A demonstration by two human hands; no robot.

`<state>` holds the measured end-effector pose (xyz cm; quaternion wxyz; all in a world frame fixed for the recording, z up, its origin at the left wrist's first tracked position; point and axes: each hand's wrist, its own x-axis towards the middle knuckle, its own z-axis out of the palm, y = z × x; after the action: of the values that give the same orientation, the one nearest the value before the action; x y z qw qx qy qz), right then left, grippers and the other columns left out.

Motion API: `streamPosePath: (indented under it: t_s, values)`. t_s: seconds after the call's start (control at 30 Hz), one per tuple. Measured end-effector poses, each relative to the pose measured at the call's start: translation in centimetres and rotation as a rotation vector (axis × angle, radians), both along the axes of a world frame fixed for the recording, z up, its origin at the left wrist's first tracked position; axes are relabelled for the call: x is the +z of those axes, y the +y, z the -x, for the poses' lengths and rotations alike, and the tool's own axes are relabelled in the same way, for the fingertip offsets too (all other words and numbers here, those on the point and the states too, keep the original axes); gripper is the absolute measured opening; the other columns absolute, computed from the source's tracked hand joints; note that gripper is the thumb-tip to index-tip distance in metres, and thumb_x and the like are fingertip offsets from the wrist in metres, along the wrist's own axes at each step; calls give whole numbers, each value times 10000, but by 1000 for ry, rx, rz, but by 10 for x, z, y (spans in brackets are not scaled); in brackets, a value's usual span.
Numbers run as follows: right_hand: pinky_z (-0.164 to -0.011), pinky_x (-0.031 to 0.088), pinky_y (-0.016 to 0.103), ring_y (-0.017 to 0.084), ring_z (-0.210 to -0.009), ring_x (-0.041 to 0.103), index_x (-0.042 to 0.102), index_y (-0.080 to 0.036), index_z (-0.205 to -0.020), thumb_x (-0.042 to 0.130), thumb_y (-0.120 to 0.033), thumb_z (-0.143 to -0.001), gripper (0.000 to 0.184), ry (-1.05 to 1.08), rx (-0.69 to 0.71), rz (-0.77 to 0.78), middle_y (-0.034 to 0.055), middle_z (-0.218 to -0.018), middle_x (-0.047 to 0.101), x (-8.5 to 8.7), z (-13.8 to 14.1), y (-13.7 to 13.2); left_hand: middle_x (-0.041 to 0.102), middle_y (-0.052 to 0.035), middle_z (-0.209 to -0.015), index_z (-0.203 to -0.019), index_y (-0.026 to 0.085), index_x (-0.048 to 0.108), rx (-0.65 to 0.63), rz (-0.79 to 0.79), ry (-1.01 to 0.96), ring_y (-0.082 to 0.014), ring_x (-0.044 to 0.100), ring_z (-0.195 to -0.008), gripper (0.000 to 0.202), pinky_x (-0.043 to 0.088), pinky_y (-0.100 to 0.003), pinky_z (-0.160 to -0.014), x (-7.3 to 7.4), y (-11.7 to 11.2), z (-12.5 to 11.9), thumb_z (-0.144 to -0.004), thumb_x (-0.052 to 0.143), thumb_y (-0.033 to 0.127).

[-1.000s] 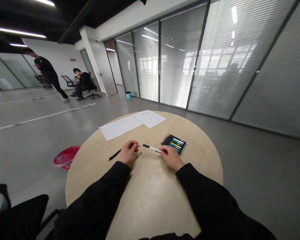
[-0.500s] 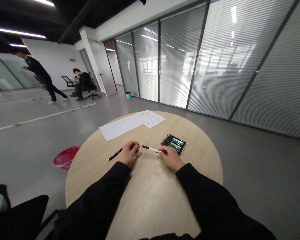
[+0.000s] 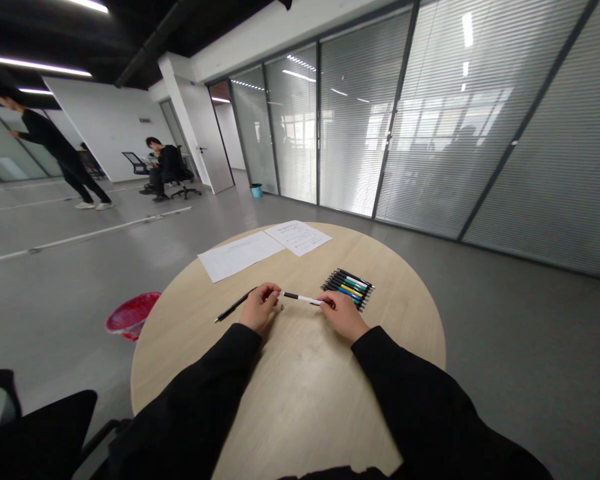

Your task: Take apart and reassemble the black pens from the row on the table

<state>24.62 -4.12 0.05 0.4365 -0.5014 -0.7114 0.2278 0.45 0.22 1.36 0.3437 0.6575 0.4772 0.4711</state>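
Black pen (image 3: 234,307), now less hidden by left hand (image 3: 259,309).

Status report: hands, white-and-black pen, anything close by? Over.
Right hand gripping slim white-and-black pen at one end. Left hand near its other end, fingertip contents unclear. Close by: slim black pen, left; row of multicoloured pens, right.
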Motion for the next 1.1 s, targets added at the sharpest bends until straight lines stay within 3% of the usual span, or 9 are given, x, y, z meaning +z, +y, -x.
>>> streamPosePath:
  t_s: [0.2,0.33,0.43,0.7,1.1]
  values:
    - [-649,394,245,145,-689,577,716,-176,-848,541,-130,-808,185,1,15,-6,19,-771,686,-1,0,1,587,3,-644,-857,149,630,-60,25,-14,-136,563,-583,240,446,-270,-592,3,-2,-3,-773,628,374]
    - [-648,393,245,148,-695,578,719,-178,-854,540,-132,-813,189,-2,10,-4,21,-777,691,-2,0,1,611,-13,-783,-946,161,600,-107,25,-63,-132,579,-628,278,480,-274,-606,0,-3,-4,-747,653,348]
    - [-648,390,247,149,-690,575,719,-178,-853,543,-131,-815,186,-7,-7,-9,22,-772,690,-2,0,1,615,-24,-860,-983,175,590,-75,12,-83,-136,593,-668,308,497,-275,-610,-2,-2,-4,-740,667,348]
    - [-659,403,250,151,-700,579,715,-178,-851,543,-131,-819,182,-15,-9,-5,27,-789,696,0,0,1,562,10,-662,-824,168,600,14,68,-46,-128,569,-580,230,465,-249,-559,-6,2,1,-761,640,386]
    - [-641,395,247,145,-677,564,712,-175,-839,537,-139,-803,183,-10,4,-9,20,-762,681,-2,0,1,572,15,-587,-786,161,579,-51,136,-99,-136,584,-516,355,427,-249,-526,-2,0,-1,-743,678,499]
